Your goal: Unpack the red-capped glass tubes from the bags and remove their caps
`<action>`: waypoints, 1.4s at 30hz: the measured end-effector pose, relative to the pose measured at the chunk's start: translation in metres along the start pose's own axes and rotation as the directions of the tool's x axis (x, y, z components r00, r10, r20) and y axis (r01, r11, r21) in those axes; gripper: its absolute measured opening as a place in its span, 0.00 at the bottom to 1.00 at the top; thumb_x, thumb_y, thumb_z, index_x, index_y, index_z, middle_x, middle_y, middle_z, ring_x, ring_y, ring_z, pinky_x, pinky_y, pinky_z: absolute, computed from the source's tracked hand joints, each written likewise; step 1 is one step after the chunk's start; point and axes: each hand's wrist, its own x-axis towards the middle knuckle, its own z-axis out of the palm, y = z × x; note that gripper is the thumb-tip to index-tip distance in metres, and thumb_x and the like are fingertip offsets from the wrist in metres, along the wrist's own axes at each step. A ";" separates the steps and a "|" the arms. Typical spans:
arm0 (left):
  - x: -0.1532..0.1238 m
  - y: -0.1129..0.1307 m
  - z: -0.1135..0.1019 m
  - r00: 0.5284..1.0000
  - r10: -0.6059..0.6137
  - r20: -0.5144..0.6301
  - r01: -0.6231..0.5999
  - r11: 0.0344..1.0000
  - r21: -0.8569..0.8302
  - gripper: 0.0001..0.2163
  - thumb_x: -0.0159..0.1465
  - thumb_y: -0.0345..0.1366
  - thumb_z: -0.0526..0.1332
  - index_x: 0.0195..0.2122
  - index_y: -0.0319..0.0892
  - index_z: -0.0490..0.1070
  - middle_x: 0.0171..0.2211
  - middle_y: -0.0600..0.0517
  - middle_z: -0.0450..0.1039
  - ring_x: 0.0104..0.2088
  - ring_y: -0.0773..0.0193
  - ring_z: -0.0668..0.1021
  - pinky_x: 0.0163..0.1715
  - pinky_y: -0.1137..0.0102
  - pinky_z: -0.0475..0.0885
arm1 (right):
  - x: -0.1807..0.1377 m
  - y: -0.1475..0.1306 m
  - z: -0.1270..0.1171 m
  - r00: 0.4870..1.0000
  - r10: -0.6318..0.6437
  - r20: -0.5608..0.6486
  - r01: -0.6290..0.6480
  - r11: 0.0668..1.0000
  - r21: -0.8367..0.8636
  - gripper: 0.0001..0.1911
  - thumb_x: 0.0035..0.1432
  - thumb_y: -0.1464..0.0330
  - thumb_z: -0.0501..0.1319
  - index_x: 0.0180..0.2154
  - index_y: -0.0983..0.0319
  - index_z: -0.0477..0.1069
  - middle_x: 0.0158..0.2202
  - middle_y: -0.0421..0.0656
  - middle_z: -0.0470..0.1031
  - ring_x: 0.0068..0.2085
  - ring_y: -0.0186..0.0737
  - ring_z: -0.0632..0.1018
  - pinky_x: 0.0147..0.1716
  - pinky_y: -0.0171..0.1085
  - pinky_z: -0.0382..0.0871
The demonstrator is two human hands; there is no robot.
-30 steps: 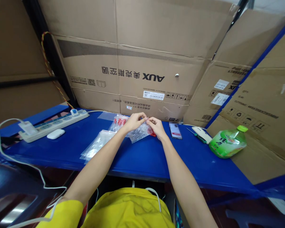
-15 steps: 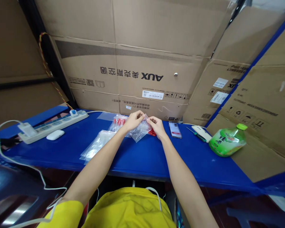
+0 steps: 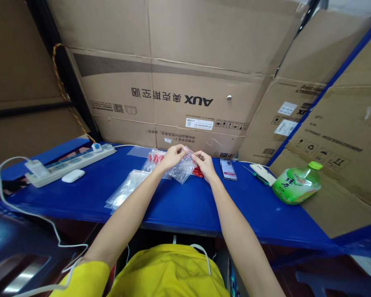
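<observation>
Between my two hands hangs a clear zip bag (image 3: 183, 170), pinched along its upper edge. My left hand (image 3: 174, 156) grips the bag's left side with closed fingers. At the top right corner, my right hand (image 3: 204, 164) is closed on the same bag. Several small red pieces (image 3: 198, 172) lie on the table just behind the bag, partly covered by my right hand. Left of my left hand are bags with red pieces in them (image 3: 155, 158). Nearer to me is a stack of flat clear bags (image 3: 128, 189), partly under my left forearm.
On the left of the blue table (image 3: 185, 206) lie a power strip (image 3: 77, 163) and a white case (image 3: 73, 175). To the right are a phone (image 3: 228, 169), a green-handled tool (image 3: 261, 178), a white device (image 3: 264, 174) and a green bottle (image 3: 297, 183). Cardboard walls (image 3: 185, 53) enclose the back.
The bag between my hands has shifted and turned slightly. Both hands keep their grip, nearly in the same place. Nothing else has visibly moved on the table.
</observation>
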 end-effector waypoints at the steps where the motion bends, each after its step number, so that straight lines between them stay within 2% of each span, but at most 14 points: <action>1: -0.001 0.002 0.000 1.000 -0.020 0.021 0.021 0.999 -0.040 0.14 0.65 0.47 0.63 0.35 0.39 0.76 0.25 0.53 0.71 0.26 0.66 0.69 0.28 0.71 0.62 | 0.000 0.000 -0.001 1.000 -0.018 0.001 0.018 1.000 -0.003 0.18 0.52 0.51 0.70 0.31 0.59 0.74 0.26 0.37 0.73 0.28 0.36 0.70 0.29 0.35 0.65; 4: -0.003 0.007 0.000 0.995 -0.066 0.076 0.074 0.991 -0.111 0.15 0.61 0.48 0.68 0.35 0.38 0.77 0.26 0.52 0.72 0.27 0.66 0.69 0.29 0.71 0.63 | 0.001 0.000 -0.002 0.999 -0.041 0.006 0.041 0.999 0.003 0.18 0.52 0.52 0.70 0.29 0.59 0.73 0.26 0.37 0.73 0.28 0.36 0.70 0.30 0.35 0.66; 7: -0.005 0.010 -0.001 0.994 -0.057 0.088 0.068 0.990 -0.123 0.16 0.59 0.48 0.70 0.33 0.37 0.78 0.27 0.52 0.73 0.27 0.67 0.69 0.29 0.72 0.63 | 0.001 0.002 -0.001 1.000 0.003 0.011 -0.003 0.999 0.040 0.18 0.51 0.53 0.71 0.31 0.60 0.75 0.25 0.37 0.73 0.27 0.35 0.69 0.27 0.34 0.64; 11: -0.005 0.011 -0.003 0.997 -0.070 0.021 0.073 0.987 -0.144 0.15 0.60 0.47 0.67 0.33 0.38 0.77 0.23 0.55 0.68 0.25 0.69 0.66 0.27 0.73 0.62 | 0.000 0.001 0.000 0.996 0.094 0.000 -0.093 0.992 0.084 0.19 0.50 0.52 0.72 0.35 0.61 0.78 0.24 0.36 0.71 0.25 0.33 0.67 0.24 0.33 0.62; 15: -0.006 0.013 -0.004 0.996 -0.087 -0.027 0.082 0.985 -0.154 0.14 0.60 0.46 0.67 0.32 0.38 0.75 0.21 0.57 0.64 0.23 0.70 0.63 0.25 0.74 0.59 | 0.000 0.000 0.000 0.996 0.086 -0.035 -0.082 0.991 0.108 0.19 0.48 0.52 0.73 0.32 0.60 0.77 0.22 0.35 0.69 0.24 0.32 0.66 0.23 0.32 0.61; 19: -0.007 0.015 -0.002 0.996 -0.080 -0.024 0.075 0.983 -0.167 0.14 0.61 0.45 0.66 0.32 0.38 0.75 0.23 0.56 0.65 0.24 0.70 0.63 0.25 0.74 0.58 | 0.001 0.000 -0.001 0.997 0.069 -0.043 -0.063 0.990 0.123 0.18 0.48 0.53 0.74 0.29 0.60 0.75 0.22 0.35 0.69 0.23 0.31 0.65 0.22 0.31 0.60; 22: -0.006 0.013 0.000 0.998 -0.064 -0.021 0.059 0.982 -0.181 0.16 0.61 0.48 0.67 0.33 0.37 0.75 0.24 0.55 0.67 0.25 0.70 0.63 0.26 0.73 0.57 | 0.002 0.001 -0.001 0.995 0.092 -0.049 -0.084 0.985 0.150 0.19 0.48 0.53 0.74 0.30 0.60 0.76 0.23 0.35 0.70 0.23 0.31 0.66 0.22 0.32 0.60; 27: -0.002 0.007 0.000 0.994 -0.067 -0.084 0.048 0.976 -0.212 0.19 0.65 0.52 0.63 0.31 0.39 0.74 0.23 0.55 0.65 0.24 0.70 0.63 0.25 0.72 0.56 | 0.004 0.002 -0.002 0.980 0.173 -0.102 -0.148 0.966 0.213 0.21 0.45 0.51 0.75 0.31 0.61 0.76 0.21 0.35 0.69 0.23 0.31 0.66 0.22 0.32 0.60; 30: -0.001 0.005 -0.001 0.991 -0.099 -0.095 0.076 0.972 -0.220 0.20 0.66 0.54 0.61 0.32 0.40 0.74 0.24 0.55 0.64 0.23 0.69 0.62 0.25 0.72 0.56 | 0.005 0.001 -0.003 0.977 0.169 -0.129 -0.134 0.960 0.245 0.21 0.43 0.52 0.75 0.29 0.60 0.73 0.22 0.34 0.68 0.23 0.31 0.66 0.22 0.32 0.60; 36: 0.000 -0.003 -0.001 0.985 -0.066 -0.159 0.037 0.983 -0.177 0.20 0.66 0.51 0.61 0.25 0.41 0.69 0.20 0.57 0.58 0.22 0.69 0.59 0.24 0.71 0.53 | 0.004 -0.002 0.000 0.988 0.111 -0.106 -0.080 0.963 0.257 0.21 0.46 0.53 0.74 0.27 0.58 0.66 0.22 0.34 0.67 0.23 0.32 0.67 0.22 0.32 0.60; 39: 0.001 -0.007 -0.001 0.984 -0.022 -0.176 0.007 0.996 -0.085 0.19 0.67 0.50 0.59 0.25 0.40 0.70 0.20 0.56 0.59 0.23 0.68 0.61 0.25 0.71 0.55 | 0.002 -0.003 0.001 0.988 0.112 -0.102 -0.084 0.966 0.245 0.22 0.48 0.52 0.73 0.28 0.58 0.66 0.22 0.34 0.67 0.23 0.32 0.67 0.22 0.32 0.60; 42: 0.001 -0.005 0.002 0.988 0.024 -0.152 -0.024 1.000 0.000 0.20 0.68 0.50 0.58 0.27 0.40 0.72 0.22 0.55 0.63 0.25 0.67 0.63 0.27 0.71 0.57 | 0.000 -0.005 0.004 0.992 0.118 -0.034 -0.106 0.964 0.246 0.22 0.51 0.50 0.71 0.28 0.58 0.66 0.21 0.34 0.65 0.22 0.32 0.64 0.22 0.32 0.57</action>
